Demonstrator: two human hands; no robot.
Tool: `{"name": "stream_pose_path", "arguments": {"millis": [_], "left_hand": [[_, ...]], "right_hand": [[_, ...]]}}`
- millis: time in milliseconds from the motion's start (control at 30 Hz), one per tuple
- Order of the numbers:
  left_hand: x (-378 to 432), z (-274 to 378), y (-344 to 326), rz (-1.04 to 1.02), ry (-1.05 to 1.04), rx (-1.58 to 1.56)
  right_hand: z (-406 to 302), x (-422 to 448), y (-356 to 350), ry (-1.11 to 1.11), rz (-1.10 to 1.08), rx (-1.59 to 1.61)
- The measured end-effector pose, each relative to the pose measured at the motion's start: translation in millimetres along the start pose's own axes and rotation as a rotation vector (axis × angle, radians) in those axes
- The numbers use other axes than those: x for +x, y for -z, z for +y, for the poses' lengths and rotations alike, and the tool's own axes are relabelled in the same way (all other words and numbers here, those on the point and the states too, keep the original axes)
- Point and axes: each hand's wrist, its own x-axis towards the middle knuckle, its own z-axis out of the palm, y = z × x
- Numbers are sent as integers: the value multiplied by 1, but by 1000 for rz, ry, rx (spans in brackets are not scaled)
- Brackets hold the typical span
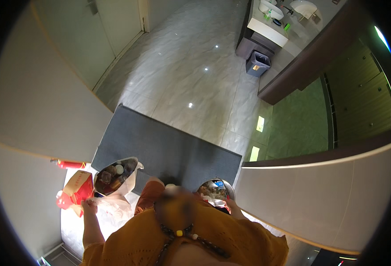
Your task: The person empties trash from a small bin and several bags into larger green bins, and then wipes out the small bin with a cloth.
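My left hand (89,205) is closed on the gathered top of a whitish plastic bag (114,210). Right beside that hand is a red and tan paper bag (79,186) bearing writing; whether the same fingers hold it, I cannot tell. Just ahead stands a pale bin or bag (131,181) with bottles and cups (113,176) inside. On the other side, my right hand (232,205) grips the edge of a round metal-looking bin (230,190). Crumpled waste and a blue and white packet (219,185) fill it. My body partly hides this bin's lower side.
A dark floor mat (169,139) lies ahead, then grey floor tiles (185,83). Walls (301,189) flank me on both sides. A red cylinder, likely a fire extinguisher (71,164), stands at the left wall. Farther off are double doors (105,36), a sink counter (267,31) and a lined wastebasket (258,65).
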Motion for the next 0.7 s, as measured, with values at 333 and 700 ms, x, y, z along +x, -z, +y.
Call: {"name": "stream_pose_path", "arguments": {"millis": [333,700], "left_hand": [[159,116,5,-120,194,-124],[102,172,-43,6,267,-60]], "right_hand": [[28,-177,-137,176,126,341],[-14,-269,-85,-88,53,189]]}}
